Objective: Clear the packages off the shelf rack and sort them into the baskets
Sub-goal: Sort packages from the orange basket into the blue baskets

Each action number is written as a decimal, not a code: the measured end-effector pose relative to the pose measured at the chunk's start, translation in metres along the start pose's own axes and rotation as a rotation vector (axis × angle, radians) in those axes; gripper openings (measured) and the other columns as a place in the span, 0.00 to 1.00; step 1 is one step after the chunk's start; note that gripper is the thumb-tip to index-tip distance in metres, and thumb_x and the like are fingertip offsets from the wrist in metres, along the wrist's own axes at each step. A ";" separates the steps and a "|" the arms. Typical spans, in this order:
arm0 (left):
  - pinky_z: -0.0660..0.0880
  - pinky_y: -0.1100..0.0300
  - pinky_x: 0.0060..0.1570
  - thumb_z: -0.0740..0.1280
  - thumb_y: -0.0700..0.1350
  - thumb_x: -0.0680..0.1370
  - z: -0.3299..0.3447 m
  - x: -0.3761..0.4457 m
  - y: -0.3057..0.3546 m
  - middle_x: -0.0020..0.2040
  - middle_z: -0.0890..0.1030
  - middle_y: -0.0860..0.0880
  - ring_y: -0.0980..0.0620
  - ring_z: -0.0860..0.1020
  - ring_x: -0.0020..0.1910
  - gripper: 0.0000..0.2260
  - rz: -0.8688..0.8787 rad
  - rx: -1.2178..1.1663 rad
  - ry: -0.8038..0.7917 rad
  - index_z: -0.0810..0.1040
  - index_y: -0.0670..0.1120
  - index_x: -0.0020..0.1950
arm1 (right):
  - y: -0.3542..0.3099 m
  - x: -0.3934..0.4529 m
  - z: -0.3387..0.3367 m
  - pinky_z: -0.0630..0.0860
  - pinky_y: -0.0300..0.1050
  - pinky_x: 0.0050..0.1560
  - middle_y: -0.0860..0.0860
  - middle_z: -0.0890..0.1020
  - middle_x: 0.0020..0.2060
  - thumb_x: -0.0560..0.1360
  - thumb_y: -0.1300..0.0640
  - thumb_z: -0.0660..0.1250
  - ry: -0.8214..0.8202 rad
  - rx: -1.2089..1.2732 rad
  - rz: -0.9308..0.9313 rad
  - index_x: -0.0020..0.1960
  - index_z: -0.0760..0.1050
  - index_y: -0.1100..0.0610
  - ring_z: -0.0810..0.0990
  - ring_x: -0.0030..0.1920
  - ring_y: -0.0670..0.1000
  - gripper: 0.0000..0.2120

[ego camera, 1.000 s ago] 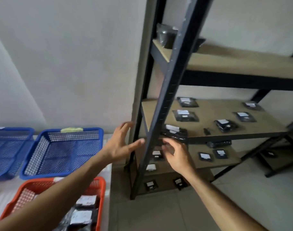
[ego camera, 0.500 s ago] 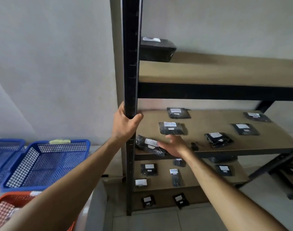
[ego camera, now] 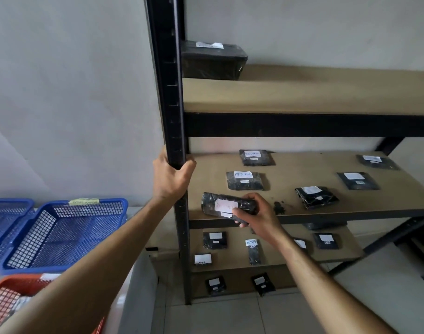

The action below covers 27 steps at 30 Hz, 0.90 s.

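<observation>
- Both hands are busy: my right hand (ego camera: pixel 256 214) pinches the rolled black package (ego camera: pixel 226 205) by its right end, at the front edge of the middle shelf (ego camera: pixel 326 210), label facing me so I can read where it belongs.
- My left hand (ego camera: pixel 172 180) is clenched round the black upright post (ego camera: pixel 168 92), I judge to steady myself as I reach.
- Other packages marked RETURN (ego camera: pixel 246 180) lie flat behind it, apart from each other.
- At my left the blue basket (ego camera: pixel 61 233) and the orange basket (ego camera: pixel 18 285) wait, near enough for the sorting.
</observation>
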<state>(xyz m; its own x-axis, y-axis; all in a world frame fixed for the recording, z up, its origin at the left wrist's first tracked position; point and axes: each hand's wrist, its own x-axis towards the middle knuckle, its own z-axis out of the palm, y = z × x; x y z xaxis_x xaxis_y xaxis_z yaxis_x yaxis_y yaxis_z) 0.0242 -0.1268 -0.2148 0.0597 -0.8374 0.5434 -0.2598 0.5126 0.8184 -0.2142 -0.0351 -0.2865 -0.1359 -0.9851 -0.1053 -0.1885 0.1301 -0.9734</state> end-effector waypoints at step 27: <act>0.76 0.53 0.54 0.74 0.48 0.79 -0.392 -0.124 -0.217 0.56 0.81 0.45 0.48 0.79 0.52 0.12 -0.567 0.677 -0.361 0.81 0.43 0.58 | 0.008 -0.044 0.314 0.80 0.49 0.49 0.53 0.84 0.45 0.67 0.55 0.79 -0.375 0.116 0.138 0.52 0.76 0.53 0.82 0.45 0.50 0.17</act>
<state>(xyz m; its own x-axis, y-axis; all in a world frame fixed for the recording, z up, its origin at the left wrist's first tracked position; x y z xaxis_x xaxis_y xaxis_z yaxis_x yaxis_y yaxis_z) 0.4507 -0.0602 -0.3865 0.0769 -0.9935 -0.0843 -0.7930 -0.1122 0.5988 0.0952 -0.0261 -0.3538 0.2154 -0.9348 -0.2824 -0.0794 0.2714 -0.9592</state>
